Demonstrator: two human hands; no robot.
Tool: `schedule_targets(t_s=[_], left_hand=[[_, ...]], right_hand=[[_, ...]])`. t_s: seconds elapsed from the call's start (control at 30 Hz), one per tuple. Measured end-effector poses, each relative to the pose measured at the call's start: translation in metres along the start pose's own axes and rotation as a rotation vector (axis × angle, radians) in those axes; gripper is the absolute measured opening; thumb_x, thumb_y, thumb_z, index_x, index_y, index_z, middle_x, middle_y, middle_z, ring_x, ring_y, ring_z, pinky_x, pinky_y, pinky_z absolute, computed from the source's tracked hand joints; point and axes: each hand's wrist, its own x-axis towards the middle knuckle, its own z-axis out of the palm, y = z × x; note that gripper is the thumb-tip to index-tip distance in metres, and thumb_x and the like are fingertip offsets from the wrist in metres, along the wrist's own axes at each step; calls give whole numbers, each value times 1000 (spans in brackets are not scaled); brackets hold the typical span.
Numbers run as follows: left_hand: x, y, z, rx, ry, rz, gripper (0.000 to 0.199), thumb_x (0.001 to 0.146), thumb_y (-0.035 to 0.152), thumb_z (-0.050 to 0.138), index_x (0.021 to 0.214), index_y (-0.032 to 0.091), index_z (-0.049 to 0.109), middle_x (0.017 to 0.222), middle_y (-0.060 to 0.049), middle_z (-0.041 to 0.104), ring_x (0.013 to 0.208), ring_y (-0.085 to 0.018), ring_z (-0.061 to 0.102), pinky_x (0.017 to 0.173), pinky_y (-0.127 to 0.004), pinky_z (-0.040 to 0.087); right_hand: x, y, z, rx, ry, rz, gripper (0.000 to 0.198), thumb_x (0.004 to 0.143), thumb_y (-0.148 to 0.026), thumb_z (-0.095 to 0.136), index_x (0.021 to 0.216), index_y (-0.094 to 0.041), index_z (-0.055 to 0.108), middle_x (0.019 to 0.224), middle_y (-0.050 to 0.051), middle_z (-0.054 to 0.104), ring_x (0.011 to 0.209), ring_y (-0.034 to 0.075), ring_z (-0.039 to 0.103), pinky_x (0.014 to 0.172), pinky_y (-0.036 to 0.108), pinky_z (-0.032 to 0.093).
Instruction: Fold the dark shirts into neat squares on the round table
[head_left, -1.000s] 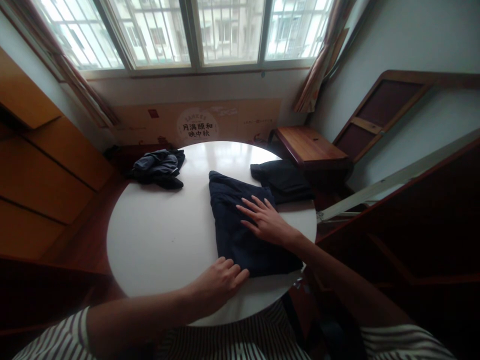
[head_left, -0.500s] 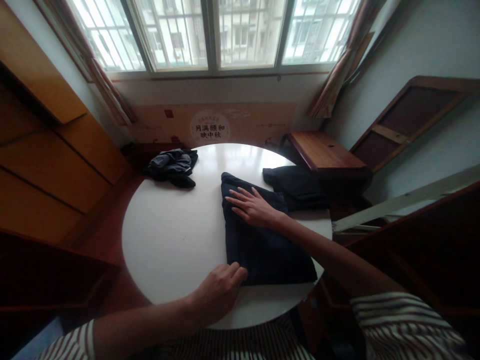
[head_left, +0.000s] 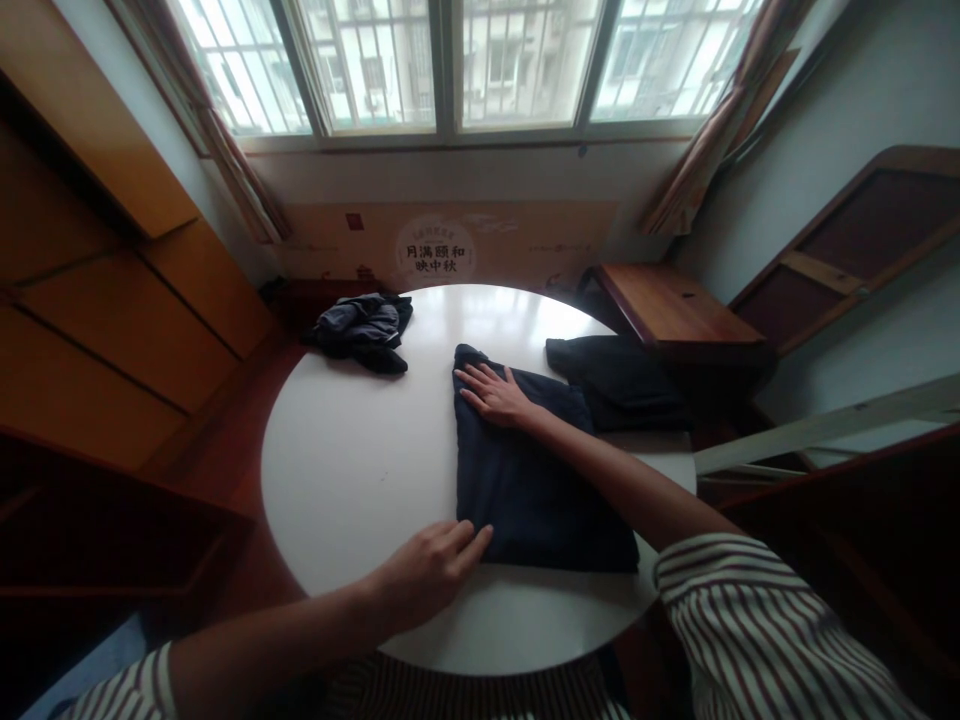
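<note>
A folded dark navy garment (head_left: 540,500), possibly trousers, lies flat on the white round table (head_left: 337,470). My right hand (head_left: 495,393) rests open on its upper left part, palm down and fingers spread. At the near left corner of the cloth is my left hand (head_left: 431,570), its fingers curled and the tips closed on the edge. The thumb is mostly hidden. Touching the far right side of the navy garment is a folded black garment (head_left: 622,380).
A crumpled grey and black garment (head_left: 360,330) sits at the table's far left edge. A brown wooden stool or small desk (head_left: 682,305) stands beyond the right edge. Orange cabinets (head_left: 135,320) line the left, with a barred window (head_left: 517,70) ahead.
My right hand has slid away from me and left toward the garment's far left corner. The left hand stays at the near corner, its forefinger now straighter. The view has shifted slightly left.
</note>
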Motion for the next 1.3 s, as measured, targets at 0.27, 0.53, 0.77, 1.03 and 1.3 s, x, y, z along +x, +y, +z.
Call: schedule_targets(t_s=[0.27, 0.53, 0.77, 1.03, 1.3], left_hand=[[10, -9, -14, -93, -40, -217, 20, 88, 11, 57, 106, 18, 51, 95, -4, 63, 81, -19, 62, 71, -30, 52], [7, -22, -9, 131, 96, 126, 9, 93, 9, 51, 91, 17, 53, 81, -3, 57, 70, -19, 54, 64, -32, 44], [34, -9, -20, 272, 188, 189, 35, 98, 14, 48, 132, 9, 50, 95, -9, 60, 85, -23, 55, 72, -37, 43], [35, -13, -16, 302, 138, 310, 37, 98, 14, 47, 135, 8, 49, 92, -10, 61, 81, -21, 55, 72, -36, 42], [55, 7, -24, 250, 32, 212, 39, 100, 16, 43, 139, 13, 46, 103, -12, 61, 90, -24, 56, 73, -37, 43]], right_hand=[[-8, -12, -18, 19, 127, -2, 52, 102, -43, 37, 150, -24, 41, 151, 11, 46, 142, 30, 36, 116, 56, 24], [-120, -8, -46, -274, 195, 616, 44, 99, -41, 46, 127, -9, 55, 108, 22, 67, 96, 33, 68, 80, 40, 50], [-148, -3, -39, -138, 55, 602, 60, 99, -35, 49, 151, -11, 30, 105, 19, 72, 93, 33, 71, 77, 36, 48], [-178, 6, -35, 82, 255, 563, 42, 96, -31, 50, 135, -16, 48, 71, 4, 70, 71, 25, 70, 67, 29, 45], [-185, -10, -29, 167, 326, 449, 50, 92, -34, 51, 138, -15, 47, 65, 1, 65, 61, 23, 65, 62, 30, 45]])
